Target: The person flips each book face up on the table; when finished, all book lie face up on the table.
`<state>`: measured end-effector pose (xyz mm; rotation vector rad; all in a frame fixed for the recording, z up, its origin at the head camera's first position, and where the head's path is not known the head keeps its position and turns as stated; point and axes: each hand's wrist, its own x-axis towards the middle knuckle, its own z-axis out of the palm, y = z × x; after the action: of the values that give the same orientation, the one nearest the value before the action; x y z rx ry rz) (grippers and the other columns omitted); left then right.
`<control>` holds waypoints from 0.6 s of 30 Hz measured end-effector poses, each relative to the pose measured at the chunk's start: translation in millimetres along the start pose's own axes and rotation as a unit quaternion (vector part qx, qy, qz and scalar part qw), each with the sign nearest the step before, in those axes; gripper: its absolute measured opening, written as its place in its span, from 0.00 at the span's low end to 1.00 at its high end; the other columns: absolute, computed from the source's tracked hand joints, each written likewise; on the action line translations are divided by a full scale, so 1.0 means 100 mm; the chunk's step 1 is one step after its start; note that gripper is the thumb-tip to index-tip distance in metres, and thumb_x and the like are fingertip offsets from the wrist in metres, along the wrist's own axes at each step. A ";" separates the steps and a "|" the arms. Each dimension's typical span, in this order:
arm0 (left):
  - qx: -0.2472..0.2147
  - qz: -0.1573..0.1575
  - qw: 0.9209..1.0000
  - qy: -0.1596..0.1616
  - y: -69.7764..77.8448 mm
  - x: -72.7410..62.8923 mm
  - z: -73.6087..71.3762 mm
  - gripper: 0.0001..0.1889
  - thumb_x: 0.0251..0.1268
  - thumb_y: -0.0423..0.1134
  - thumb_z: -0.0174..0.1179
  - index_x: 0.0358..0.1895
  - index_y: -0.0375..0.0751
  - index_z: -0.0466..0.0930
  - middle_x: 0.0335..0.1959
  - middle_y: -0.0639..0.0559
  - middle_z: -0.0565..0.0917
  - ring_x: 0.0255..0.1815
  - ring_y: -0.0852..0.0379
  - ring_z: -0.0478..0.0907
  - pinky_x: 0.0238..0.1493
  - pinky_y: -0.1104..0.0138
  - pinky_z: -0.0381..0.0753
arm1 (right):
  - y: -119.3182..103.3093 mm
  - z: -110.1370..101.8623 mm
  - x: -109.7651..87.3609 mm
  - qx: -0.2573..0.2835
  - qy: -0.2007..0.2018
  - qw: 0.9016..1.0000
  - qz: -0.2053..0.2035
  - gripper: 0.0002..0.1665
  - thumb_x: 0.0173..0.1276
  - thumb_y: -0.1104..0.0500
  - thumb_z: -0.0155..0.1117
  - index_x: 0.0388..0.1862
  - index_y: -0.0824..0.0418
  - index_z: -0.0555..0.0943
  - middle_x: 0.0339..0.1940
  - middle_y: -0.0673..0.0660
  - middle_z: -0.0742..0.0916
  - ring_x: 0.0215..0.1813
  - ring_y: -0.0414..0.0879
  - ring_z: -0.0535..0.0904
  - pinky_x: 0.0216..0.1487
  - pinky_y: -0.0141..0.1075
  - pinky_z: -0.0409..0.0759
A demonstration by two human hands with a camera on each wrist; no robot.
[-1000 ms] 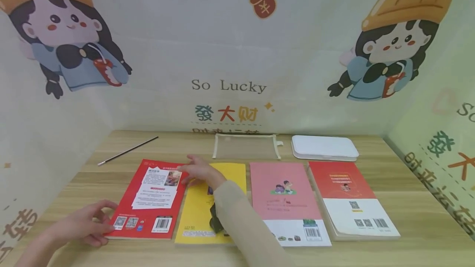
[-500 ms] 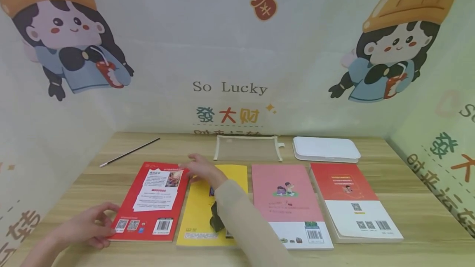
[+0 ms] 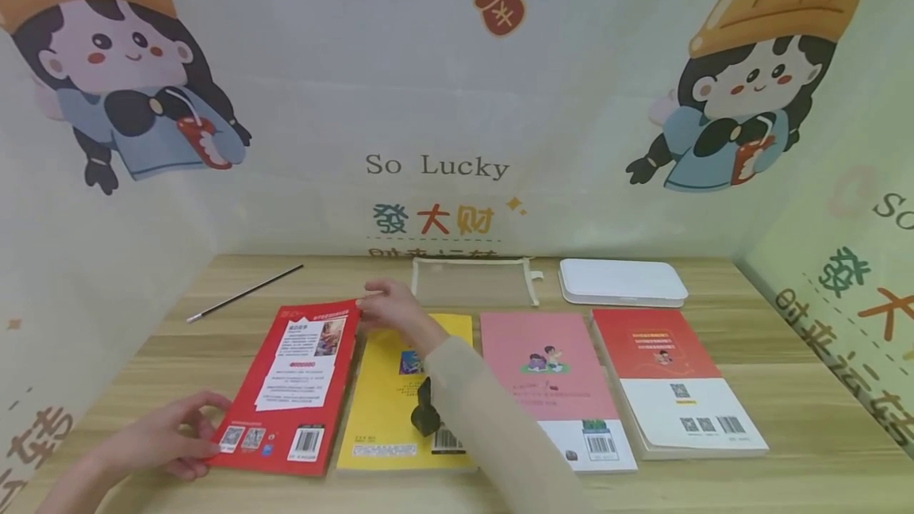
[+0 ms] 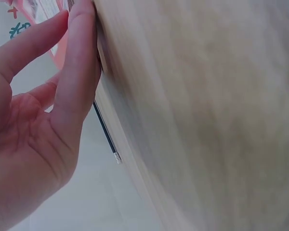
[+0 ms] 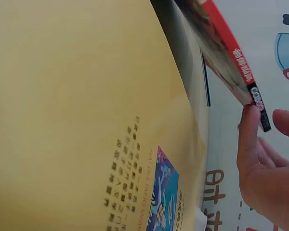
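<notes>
A red book [image 3: 307,387] lies back cover up at the left end of a row, its right side raised and tilted. My right hand [image 3: 400,312] holds its far right corner; in the right wrist view the book's spine [image 5: 241,65] is between the thumb and fingers of the right hand [image 5: 269,168]. At the near left corner, my left hand [image 3: 160,439] pinches the edge, thumb over the cover. The left wrist view has that hand [image 4: 43,110] at the book's edge, low over the wooden table [image 4: 197,106]. Right beside the red book is a yellow book [image 3: 385,411], partly hidden by my right forearm.
A pink book [image 3: 539,347] and a red-and-white book [image 3: 685,403] continue the row rightward. Behind them are a mesh zip pouch [image 3: 471,282] and a white case [image 3: 623,281]. A thin black pencil-like stick [image 3: 246,293] lies at the back left. A printed cloth [image 3: 443,86] encloses the table.
The red book's right side has come up off the table, lifted by my right hand, which has risen slightly and moved right. My left hand has stayed at the near left corner.
</notes>
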<state>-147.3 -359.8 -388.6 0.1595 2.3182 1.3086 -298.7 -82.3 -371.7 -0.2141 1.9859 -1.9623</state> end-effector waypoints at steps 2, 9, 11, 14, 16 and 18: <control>-0.005 0.001 1.000 -0.007 -0.01 0.00 0.00 0.27 0.56 0.31 0.57 0.55 0.24 0.55 0.30 0.44 0.68 0.27 0.48 0.75 0.27 0.59 0.79 | 0.01 0.00 -0.01 -0.009 0.006 1.000 -0.003 0.22 0.59 0.69 0.58 0.54 0.67 0.71 0.37 0.58 0.81 0.32 0.48 0.79 0.35 0.36 0.79; -0.030 -0.004 0.999 -0.028 -0.06 0.02 -0.04 0.26 0.58 0.34 0.56 0.54 0.22 0.57 0.32 0.44 0.70 0.27 0.46 0.77 0.29 0.58 0.80 | -0.01 -0.05 -0.08 0.010 -0.017 1.000 -0.012 0.19 0.60 0.68 0.57 0.51 0.61 0.75 0.34 0.54 0.82 0.33 0.47 0.79 0.37 0.37 0.79; -0.043 0.000 0.998 -0.039 -0.08 0.02 -0.06 0.26 0.59 0.34 0.55 0.53 0.20 0.56 0.33 0.44 0.71 0.28 0.45 0.77 0.30 0.57 0.79 | -0.02 -0.09 -0.10 0.022 -0.032 0.999 -0.021 0.18 0.60 0.67 0.57 0.50 0.59 0.76 0.35 0.54 0.82 0.35 0.47 0.79 0.38 0.37 0.78; -0.067 0.005 0.996 -0.064 -0.11 0.01 -0.09 0.25 0.61 0.34 0.53 0.53 0.18 0.57 0.37 0.43 0.73 0.30 0.43 0.77 0.32 0.57 0.79 | -0.04 -0.14 -0.13 0.039 -0.055 0.997 -0.035 0.18 0.61 0.66 0.57 0.52 0.59 0.75 0.37 0.54 0.82 0.38 0.47 0.79 0.40 0.38 0.78; -0.081 0.001 0.994 -0.075 -0.11 0.01 -0.12 0.24 0.62 0.34 0.52 0.54 0.18 0.57 0.38 0.43 0.74 0.31 0.42 0.77 0.34 0.57 0.79 | -0.05 -0.17 -0.14 0.046 -0.064 0.996 -0.040 0.18 0.61 0.65 0.57 0.52 0.58 0.75 0.38 0.54 0.81 0.38 0.47 0.79 0.40 0.37 0.78; -0.083 -0.004 0.994 -0.074 -0.10 0.00 -0.14 0.25 0.62 0.34 0.52 0.55 0.19 0.57 0.41 0.43 0.73 0.32 0.41 0.77 0.34 0.57 0.79 | -0.07 -0.19 -0.14 0.056 -0.068 0.995 -0.042 0.19 0.61 0.65 0.57 0.52 0.59 0.74 0.38 0.55 0.81 0.39 0.48 0.79 0.40 0.37 0.78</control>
<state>-152.0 -375.8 -390.8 0.1863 2.0755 1.4299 -293.2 -59.9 -363.4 -0.3973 1.8043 -2.0448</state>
